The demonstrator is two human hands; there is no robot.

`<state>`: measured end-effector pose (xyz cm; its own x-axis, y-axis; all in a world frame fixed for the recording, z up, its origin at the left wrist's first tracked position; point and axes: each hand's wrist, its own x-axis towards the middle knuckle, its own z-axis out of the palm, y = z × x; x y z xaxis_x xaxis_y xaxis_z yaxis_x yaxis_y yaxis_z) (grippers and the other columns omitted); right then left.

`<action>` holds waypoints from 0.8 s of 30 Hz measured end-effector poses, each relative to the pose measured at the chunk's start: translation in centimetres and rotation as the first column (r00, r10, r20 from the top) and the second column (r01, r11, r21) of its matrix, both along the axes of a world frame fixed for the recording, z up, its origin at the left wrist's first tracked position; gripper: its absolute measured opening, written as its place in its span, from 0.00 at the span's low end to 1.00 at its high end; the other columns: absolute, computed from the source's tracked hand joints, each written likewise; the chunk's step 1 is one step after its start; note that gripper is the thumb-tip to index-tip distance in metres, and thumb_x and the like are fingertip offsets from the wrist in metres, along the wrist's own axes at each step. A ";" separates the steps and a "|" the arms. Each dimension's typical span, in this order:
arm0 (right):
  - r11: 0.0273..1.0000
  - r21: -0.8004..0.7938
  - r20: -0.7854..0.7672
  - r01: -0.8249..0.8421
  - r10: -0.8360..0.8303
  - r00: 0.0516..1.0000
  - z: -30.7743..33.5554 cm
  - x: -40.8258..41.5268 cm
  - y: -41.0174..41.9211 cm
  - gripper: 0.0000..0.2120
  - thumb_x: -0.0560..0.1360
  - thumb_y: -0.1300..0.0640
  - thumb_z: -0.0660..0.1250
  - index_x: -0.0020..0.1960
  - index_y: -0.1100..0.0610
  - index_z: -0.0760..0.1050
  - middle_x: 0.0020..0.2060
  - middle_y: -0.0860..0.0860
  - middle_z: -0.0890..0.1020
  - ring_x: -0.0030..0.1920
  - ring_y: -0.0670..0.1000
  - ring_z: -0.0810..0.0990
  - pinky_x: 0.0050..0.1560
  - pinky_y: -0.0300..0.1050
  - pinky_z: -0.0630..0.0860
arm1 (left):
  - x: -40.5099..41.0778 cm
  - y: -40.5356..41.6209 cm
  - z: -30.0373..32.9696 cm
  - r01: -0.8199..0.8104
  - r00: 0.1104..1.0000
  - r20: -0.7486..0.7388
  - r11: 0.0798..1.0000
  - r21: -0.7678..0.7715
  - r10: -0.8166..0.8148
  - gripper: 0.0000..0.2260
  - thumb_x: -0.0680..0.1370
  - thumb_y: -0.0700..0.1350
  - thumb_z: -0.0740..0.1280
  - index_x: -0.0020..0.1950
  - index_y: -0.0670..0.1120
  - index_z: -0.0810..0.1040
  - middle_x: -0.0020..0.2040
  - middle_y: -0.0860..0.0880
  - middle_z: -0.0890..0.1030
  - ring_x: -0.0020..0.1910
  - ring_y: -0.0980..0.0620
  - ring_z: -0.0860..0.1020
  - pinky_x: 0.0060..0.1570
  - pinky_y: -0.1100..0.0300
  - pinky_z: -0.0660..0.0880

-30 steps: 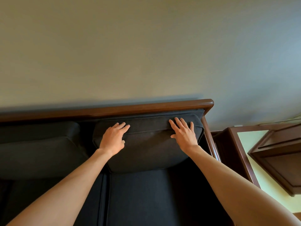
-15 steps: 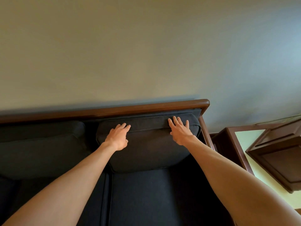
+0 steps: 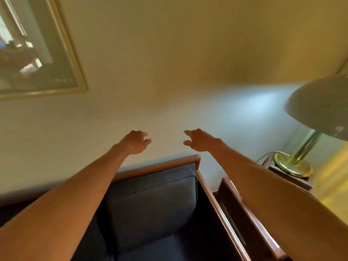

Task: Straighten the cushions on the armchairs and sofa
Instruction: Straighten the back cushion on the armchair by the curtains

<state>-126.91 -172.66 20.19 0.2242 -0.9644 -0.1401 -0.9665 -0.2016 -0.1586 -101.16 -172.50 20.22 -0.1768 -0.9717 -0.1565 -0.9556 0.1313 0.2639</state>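
Note:
A dark blue back cushion (image 3: 154,206) leans upright against the wooden-framed sofa back (image 3: 162,164), at the sofa's right end. My left hand (image 3: 136,141) and my right hand (image 3: 197,141) are both raised in the air above the sofa back, in front of the wall, clear of the cushion. Each hand holds nothing, with fingers loosely curled and apart. The dark seat cushion (image 3: 160,249) lies below. My forearms hide the sofa's left part.
A dark wooden side table (image 3: 250,213) stands right of the sofa arm (image 3: 216,210). A brass lamp (image 3: 295,162) with a pale shade (image 3: 320,104) stands on it. A framed picture (image 3: 37,53) hangs on the wall at upper left.
Both hands have lifted off the top of the back cushion and risen above the sofa back. The view has tilted upward, bringing the picture and lamp into sight.

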 end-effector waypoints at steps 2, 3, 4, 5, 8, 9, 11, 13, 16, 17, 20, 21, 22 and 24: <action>0.995 -0.090 0.009 0.046 -0.045 0.999 6.3 -2.2 2.3 0.29 0.82 0.46 0.59 0.78 0.57 0.58 0.74 0.60 0.67 0.73 0.61 0.66 0.71 0.58 0.65 | -1.8 1.2 6.1 0.045 0.999 -0.004 0.993 -0.109 -0.046 0.24 0.83 0.55 0.56 0.76 0.44 0.64 0.75 0.43 0.66 0.73 0.42 0.66 0.71 0.50 0.64; 0.988 -0.137 0.010 0.072 -0.072 0.997 9.2 -3.4 3.6 0.29 0.82 0.46 0.59 0.78 0.56 0.57 0.75 0.59 0.66 0.75 0.60 0.64 0.72 0.58 0.63 | -2.9 2.0 9.0 0.057 0.998 -0.009 0.986 -0.157 -0.060 0.24 0.83 0.55 0.56 0.76 0.45 0.64 0.75 0.43 0.67 0.73 0.42 0.65 0.71 0.50 0.63; 0.978 -0.184 0.013 0.097 -0.096 0.995 12.1 -4.7 5.0 0.30 0.81 0.45 0.59 0.78 0.56 0.57 0.75 0.58 0.66 0.75 0.59 0.63 0.73 0.58 0.62 | -4.2 2.8 11.8 0.072 0.997 -0.017 0.977 -0.203 -0.077 0.24 0.83 0.55 0.56 0.76 0.45 0.64 0.75 0.43 0.67 0.73 0.42 0.65 0.71 0.50 0.63; 0.966 -0.228 0.019 0.121 -0.120 0.993 14.7 -6.0 6.6 0.30 0.81 0.45 0.59 0.78 0.56 0.57 0.75 0.58 0.66 0.75 0.58 0.63 0.73 0.58 0.62 | -5.6 3.8 14.3 0.093 0.995 -0.017 0.965 -0.244 -0.101 0.24 0.83 0.54 0.56 0.76 0.45 0.64 0.75 0.42 0.67 0.73 0.42 0.65 0.71 0.50 0.63; 0.928 -0.319 0.037 0.195 -0.193 0.980 21.5 -10.0 11.7 0.30 0.82 0.45 0.58 0.78 0.57 0.56 0.75 0.58 0.65 0.75 0.59 0.63 0.73 0.56 0.63 | -10.7 6.8 21.0 0.195 0.979 0.008 0.923 -0.330 -0.204 0.23 0.84 0.52 0.54 0.76 0.44 0.63 0.75 0.41 0.65 0.74 0.42 0.64 0.69 0.52 0.62; 0.908 -0.349 0.041 0.232 -0.232 0.972 23.4 -11.6 13.7 0.30 0.82 0.45 0.58 0.78 0.57 0.56 0.75 0.59 0.66 0.74 0.59 0.64 0.72 0.56 0.64 | -12.9 8.0 23.0 0.232 0.970 0.015 0.907 -0.351 -0.243 0.22 0.84 0.51 0.53 0.76 0.44 0.63 0.76 0.41 0.65 0.74 0.42 0.63 0.69 0.52 0.62; 0.866 -0.399 0.038 0.302 -0.313 0.949 26.4 -15.0 17.7 0.30 0.82 0.44 0.57 0.78 0.59 0.57 0.74 0.60 0.67 0.72 0.60 0.67 0.70 0.56 0.66 | -17.4 10.4 26.2 0.304 0.948 0.027 0.873 -0.382 -0.318 0.23 0.84 0.52 0.51 0.76 0.44 0.62 0.76 0.41 0.63 0.75 0.42 0.61 0.70 0.51 0.61; 0.826 -0.439 0.020 0.354 -0.385 0.923 28.4 -18.9 21.9 0.30 0.82 0.43 0.56 0.76 0.60 0.59 0.73 0.60 0.68 0.72 0.60 0.67 0.69 0.56 0.66 | -22.5 12.9 28.6 0.378 0.917 0.043 0.832 -0.406 -0.396 0.24 0.84 0.55 0.51 0.77 0.44 0.61 0.77 0.42 0.62 0.75 0.43 0.61 0.70 0.50 0.60; 0.769 -0.471 0.008 0.432 -0.486 0.874 30.2 -25.5 28.3 0.30 0.82 0.44 0.55 0.77 0.61 0.58 0.74 0.60 0.67 0.73 0.60 0.65 0.70 0.54 0.64 | -30.4 17.4 30.7 0.476 0.858 0.043 0.763 -0.437 -0.511 0.27 0.83 0.58 0.52 0.78 0.46 0.58 0.78 0.43 0.60 0.76 0.44 0.59 0.73 0.51 0.58; 0.747 -0.476 0.005 0.464 -0.526 0.851 30.6 -27.9 30.6 0.30 0.82 0.44 0.55 0.77 0.61 0.57 0.74 0.60 0.66 0.74 0.60 0.64 0.71 0.53 0.63 | -33.1 19.1 31.2 0.510 0.832 0.043 0.733 -0.450 -0.552 0.27 0.83 0.58 0.52 0.78 0.45 0.59 0.78 0.43 0.61 0.76 0.44 0.60 0.72 0.51 0.59; 0.678 -0.474 -0.008 0.562 -0.641 0.767 31.1 -34.9 38.0 0.30 0.83 0.44 0.54 0.78 0.61 0.56 0.75 0.60 0.64 0.75 0.59 0.63 0.73 0.54 0.61 | -41.3 24.2 32.0 0.591 0.760 0.043 0.661 -0.463 -0.649 0.27 0.83 0.58 0.53 0.77 0.44 0.60 0.77 0.42 0.63 0.75 0.43 0.62 0.71 0.51 0.61; 0.657 -0.473 -0.017 0.587 -0.673 0.739 31.1 -37.2 40.7 0.30 0.82 0.43 0.54 0.77 0.61 0.57 0.75 0.60 0.66 0.74 0.59 0.63 0.72 0.55 0.62 | -44.0 25.8 32.2 0.616 0.735 0.039 0.642 -0.457 -0.677 0.27 0.83 0.58 0.53 0.77 0.44 0.60 0.76 0.41 0.64 0.75 0.43 0.62 0.71 0.51 0.61; 0.636 -0.470 -0.025 0.612 -0.703 0.710 31.2 -39.5 43.3 0.30 0.82 0.43 0.54 0.77 0.61 0.57 0.74 0.60 0.66 0.74 0.59 0.63 0.72 0.55 0.62 | -46.8 27.4 32.3 0.642 0.706 0.036 0.618 -0.453 -0.708 0.27 0.83 0.58 0.52 0.77 0.45 0.61 0.76 0.41 0.65 0.74 0.43 0.63 0.70 0.51 0.62; 0.593 -0.463 -0.036 0.659 -0.756 0.654 31.2 -43.8 48.5 0.31 0.82 0.43 0.54 0.78 0.60 0.55 0.76 0.59 0.64 0.76 0.58 0.60 0.74 0.53 0.59 | -52.1 30.6 32.3 0.687 0.650 0.032 0.570 -0.450 -0.759 0.28 0.82 0.60 0.52 0.78 0.45 0.59 0.77 0.42 0.63 0.75 0.42 0.62 0.72 0.50 0.62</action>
